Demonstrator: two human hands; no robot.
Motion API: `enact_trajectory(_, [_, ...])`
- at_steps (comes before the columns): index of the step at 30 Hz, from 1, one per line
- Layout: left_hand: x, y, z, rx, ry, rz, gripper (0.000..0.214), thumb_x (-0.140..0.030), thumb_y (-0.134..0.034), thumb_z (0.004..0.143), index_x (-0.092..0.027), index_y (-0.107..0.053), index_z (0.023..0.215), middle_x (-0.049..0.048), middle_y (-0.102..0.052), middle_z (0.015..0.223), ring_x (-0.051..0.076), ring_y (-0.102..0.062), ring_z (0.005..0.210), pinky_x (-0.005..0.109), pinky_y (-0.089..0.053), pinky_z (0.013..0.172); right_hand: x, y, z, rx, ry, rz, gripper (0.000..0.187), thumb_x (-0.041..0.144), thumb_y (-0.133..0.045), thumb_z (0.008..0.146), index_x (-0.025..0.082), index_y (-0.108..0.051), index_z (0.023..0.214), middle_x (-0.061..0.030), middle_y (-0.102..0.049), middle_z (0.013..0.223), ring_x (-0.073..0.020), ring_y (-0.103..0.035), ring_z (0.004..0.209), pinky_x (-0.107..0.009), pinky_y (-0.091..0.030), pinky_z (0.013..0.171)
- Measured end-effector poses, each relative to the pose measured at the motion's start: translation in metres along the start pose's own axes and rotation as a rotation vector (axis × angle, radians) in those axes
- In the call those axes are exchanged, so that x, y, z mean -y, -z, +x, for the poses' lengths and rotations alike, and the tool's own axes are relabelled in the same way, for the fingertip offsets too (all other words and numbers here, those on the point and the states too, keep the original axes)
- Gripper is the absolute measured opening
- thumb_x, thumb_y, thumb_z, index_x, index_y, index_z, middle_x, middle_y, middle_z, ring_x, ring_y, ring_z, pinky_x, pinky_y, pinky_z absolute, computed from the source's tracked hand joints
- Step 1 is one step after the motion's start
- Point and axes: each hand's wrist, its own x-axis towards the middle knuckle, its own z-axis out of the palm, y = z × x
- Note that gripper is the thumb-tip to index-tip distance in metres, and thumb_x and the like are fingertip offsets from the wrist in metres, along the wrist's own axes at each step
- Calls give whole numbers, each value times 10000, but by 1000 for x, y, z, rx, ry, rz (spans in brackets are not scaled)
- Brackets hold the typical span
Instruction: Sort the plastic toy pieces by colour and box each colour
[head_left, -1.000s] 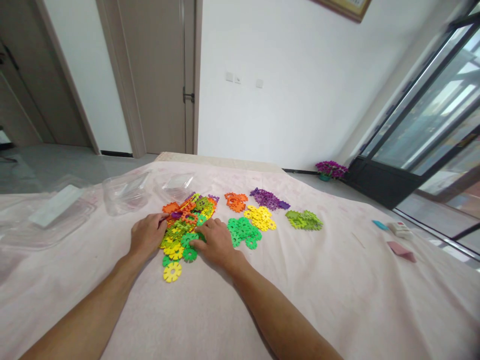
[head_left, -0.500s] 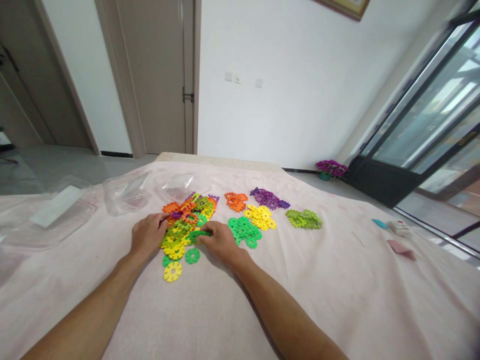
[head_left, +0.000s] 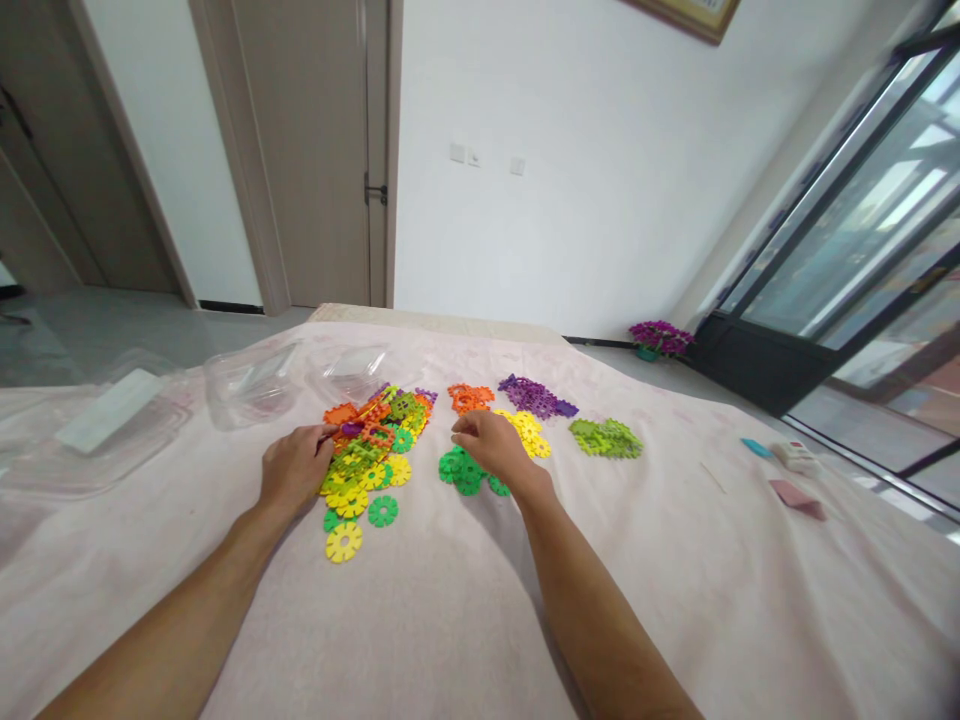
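At the left, a mixed pile of plastic snowflake discs and other notched pieces lies on the cloth in orange, yellow, green and purple. My left hand rests against its left side, fingers closed at a small purple piece on the pile. My right hand hovers over the green snowflake discs, thumb and fingers a little apart, with no piece visible in them. Behind it, partly covered, are yellow discs. A loose yellow disc and a green disc lie nearest me.
Sorted heaps of orange pieces, purple pieces and light green pieces lie farther back. Clear plastic containers stand at the left. A white box, a blue item and a pink cloth are at the right.
My right hand has moved right from the mixed pile to the green heap, and green discs now lie at that heap's left edge. My left hand has stayed put.
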Motion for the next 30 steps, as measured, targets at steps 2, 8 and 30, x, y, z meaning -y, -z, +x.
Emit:
enact_trajectory(2, [0,0,0,0,-1,-2,461,-361,-327,966,-213,-689,1210,92,-693,1262,266,-625,1167,390,-436,1005,17,-12,-3,39,77,19,150,169,-618,844,222,-756,864,-15,-740,853,-169,-642,786,-264,-424,692])
enact_trajectory(8, [0,1,0,1,-1,1,447,-356,-340,964,-221,-688,1210,86,-703,1242,254,-638,1142,372,-446,981,45,-62,-19,58,257,-68,156,236,-628,913,218,-736,1024,-55,-709,998,-198,-596,976,-293,-427,845])
enact_trajectory(30, [0,0,0,-7,-7,-10,441,-336,-344,960,-215,-684,1213,90,-701,1239,266,-629,1159,397,-430,1002,58,-82,-17,87,347,-309,222,416,-638,944,213,-694,1011,-77,-692,1013,-245,-573,995,-344,-409,818])
